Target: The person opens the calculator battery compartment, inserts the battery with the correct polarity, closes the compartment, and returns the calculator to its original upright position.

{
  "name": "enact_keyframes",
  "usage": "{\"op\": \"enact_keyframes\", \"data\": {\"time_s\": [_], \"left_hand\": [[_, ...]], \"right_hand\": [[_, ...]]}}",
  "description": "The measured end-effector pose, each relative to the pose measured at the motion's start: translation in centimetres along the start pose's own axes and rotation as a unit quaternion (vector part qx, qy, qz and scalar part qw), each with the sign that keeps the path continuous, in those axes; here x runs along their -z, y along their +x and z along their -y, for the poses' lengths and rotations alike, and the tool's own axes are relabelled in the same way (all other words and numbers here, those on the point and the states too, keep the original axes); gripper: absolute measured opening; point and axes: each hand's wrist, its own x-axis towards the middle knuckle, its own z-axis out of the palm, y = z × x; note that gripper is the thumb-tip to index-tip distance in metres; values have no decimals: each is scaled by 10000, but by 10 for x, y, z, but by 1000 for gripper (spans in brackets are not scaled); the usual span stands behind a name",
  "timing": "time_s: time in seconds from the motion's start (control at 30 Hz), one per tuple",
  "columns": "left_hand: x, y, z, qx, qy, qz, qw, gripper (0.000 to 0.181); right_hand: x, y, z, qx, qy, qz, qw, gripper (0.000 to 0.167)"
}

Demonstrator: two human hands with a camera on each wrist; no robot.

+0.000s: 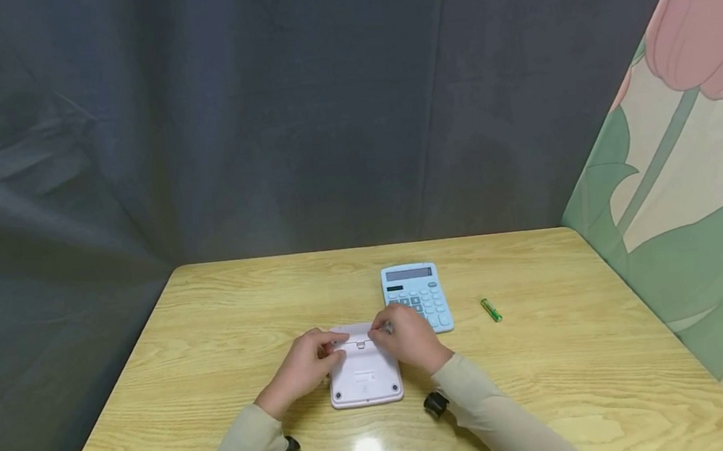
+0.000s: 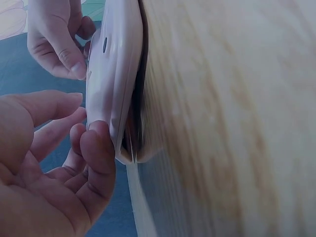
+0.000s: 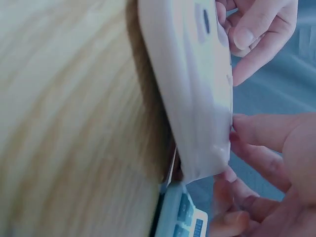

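Observation:
A pale pink calculator (image 1: 364,374) lies face down on the table, its back facing up. A seam and a small latch (image 1: 361,345) cross the upper part of that back. My left hand (image 1: 307,363) holds the calculator's left side, with index finger and thumb on the back and curled fingers against the edge. From the upper right, my right hand (image 1: 408,337) grips it, its thumb on the back near the seam and other fingers curled at the far edge. Whatever lies under the right fingertips is hidden. In the right wrist view the pink calculator (image 3: 197,94) sits tilted off the table.
Just behind the right hand lies a light blue calculator (image 1: 434,305), face up and partly covered. A green battery (image 1: 491,309) lies to its right on the wooden table (image 1: 227,318). Dark cloth (image 1: 324,113) hangs along the table's back edge.

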Motion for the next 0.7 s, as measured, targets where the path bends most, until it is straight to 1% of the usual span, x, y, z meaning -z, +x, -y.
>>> {"op": "enact_keyframes", "data": {"time_s": [0.1,0.3,0.5,0.7], "left_hand": [[0,0,0,25,23,22,10000,29],[1,0,-1,-29,39,77,10000,29],[2,0,-2,30,96,143,9998,29],[2,1,-3,-3,170,124,9998,29]], "right_hand": [[0,-1,-1,-224,200,45,9995,7],[0,0,-4,-691,397,119,9968,8],[-2,-1,-7,-914,473,187,9945,14],[-2,0,-8,-1019,384,122,9940,22]]}}
